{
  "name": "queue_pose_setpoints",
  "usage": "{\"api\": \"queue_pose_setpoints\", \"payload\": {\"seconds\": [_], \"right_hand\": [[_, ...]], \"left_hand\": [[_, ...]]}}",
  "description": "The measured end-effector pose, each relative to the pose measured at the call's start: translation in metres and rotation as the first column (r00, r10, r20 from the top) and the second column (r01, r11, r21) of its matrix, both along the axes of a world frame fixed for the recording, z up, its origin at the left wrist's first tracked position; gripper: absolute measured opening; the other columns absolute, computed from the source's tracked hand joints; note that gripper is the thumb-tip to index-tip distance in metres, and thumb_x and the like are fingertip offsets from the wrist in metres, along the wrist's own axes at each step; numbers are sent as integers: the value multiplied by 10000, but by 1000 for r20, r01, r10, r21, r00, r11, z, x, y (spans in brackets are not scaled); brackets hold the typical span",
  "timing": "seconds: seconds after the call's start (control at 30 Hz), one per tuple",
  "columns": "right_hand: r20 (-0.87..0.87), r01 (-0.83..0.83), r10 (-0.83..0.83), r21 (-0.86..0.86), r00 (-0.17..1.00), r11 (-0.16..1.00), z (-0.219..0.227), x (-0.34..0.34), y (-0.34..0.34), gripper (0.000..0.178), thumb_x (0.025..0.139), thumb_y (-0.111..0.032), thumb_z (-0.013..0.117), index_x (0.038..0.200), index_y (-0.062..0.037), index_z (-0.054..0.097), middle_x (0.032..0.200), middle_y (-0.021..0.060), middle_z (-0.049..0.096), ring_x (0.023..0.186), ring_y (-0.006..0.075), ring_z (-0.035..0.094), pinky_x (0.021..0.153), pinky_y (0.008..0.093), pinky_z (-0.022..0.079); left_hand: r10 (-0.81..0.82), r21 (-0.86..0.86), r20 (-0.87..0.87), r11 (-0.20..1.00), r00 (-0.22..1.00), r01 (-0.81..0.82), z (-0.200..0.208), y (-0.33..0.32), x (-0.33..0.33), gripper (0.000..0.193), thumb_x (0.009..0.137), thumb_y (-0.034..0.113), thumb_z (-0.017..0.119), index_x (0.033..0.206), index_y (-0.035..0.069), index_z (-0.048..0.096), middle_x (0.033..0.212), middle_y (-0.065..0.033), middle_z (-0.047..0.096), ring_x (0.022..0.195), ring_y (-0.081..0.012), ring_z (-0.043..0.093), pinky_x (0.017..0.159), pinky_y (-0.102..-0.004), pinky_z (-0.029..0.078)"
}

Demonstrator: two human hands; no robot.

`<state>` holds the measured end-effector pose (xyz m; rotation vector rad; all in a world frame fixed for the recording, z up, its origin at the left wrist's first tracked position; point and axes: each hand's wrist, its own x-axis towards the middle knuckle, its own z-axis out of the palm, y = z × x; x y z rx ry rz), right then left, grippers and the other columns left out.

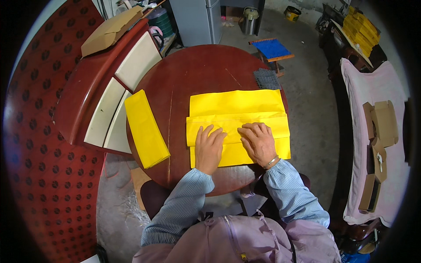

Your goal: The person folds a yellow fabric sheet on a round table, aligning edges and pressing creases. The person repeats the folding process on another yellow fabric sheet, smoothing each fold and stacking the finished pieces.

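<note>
A large yellow sheet of fabric-like material (239, 103) lies on the round red-brown table (153, 79), with a folded band running across its middle. My left hand (209, 149) rests flat on the left part of that band, fingers spread and pointing away from me. On the right part lies my right hand (258, 142), its fingers slightly bent and apart, palm down on the yellow material. Neither hand grips anything. To the left, a narrow folded yellow bundle (147, 129) lies slanted near the table's edge.
A dark mesh piece (266, 79) sits at the table's far right edge, near a blue folding stool (272, 49). Left stands a red cabinet with cream drawers (105, 114). On the right, open cardboard boxes (383, 122) lie on a pink-covered bench (357, 87). More yellow bundles (360, 31) are stacked behind.
</note>
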<state>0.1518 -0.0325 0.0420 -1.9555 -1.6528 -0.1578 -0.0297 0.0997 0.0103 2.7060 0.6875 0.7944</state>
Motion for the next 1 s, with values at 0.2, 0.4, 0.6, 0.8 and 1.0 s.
{"api": "queue_pose_setpoints", "payload": {"seconds": [0.2,0.4,0.6,0.8,1.0], "right_hand": [[-21,2,-2,38,1000,999,1,14,-10,127,947,-174,775,1046,-96,759,1065,73,730,1003,283,633,892,425,490],[21,62,-63,60,998,996,-4,18,-6,161,940,-234,815,1039,-110,790,984,89,734,918,261,632,803,397,488],[-17,93,-92,48,996,995,-3,20,-6,163,887,-231,826,955,-96,767,928,84,706,887,267,615,794,417,462],[10,155,-157,98,988,983,3,20,-16,175,860,-235,835,910,-89,753,905,83,710,863,289,625,791,417,466],[-5,258,-259,47,966,965,9,30,-34,155,879,-230,816,941,-97,767,896,73,741,843,278,663,784,416,485]], "left_hand": [[0,13,158,1000,988,-2,3,0,-4,149,917,154,808,974,64,703,1030,-116,649,1054,-323,613,1115,-532,439],[94,22,209,995,973,-101,5,-3,0,163,909,178,824,980,76,718,902,-96,619,923,-302,608,902,-457,445],[151,-21,96,988,984,-150,8,-7,-1,159,895,182,830,998,103,738,941,-84,634,929,-290,606,896,-441,426],[117,107,211,984,971,-142,9,-4,1,186,865,199,844,950,111,704,939,-95,624,999,-318,615,946,-479,428],[120,91,189,986,975,-139,6,-3,-2,209,862,207,845,1016,114,739,920,-69,623,963,-290,610,973,-492,424]]}}
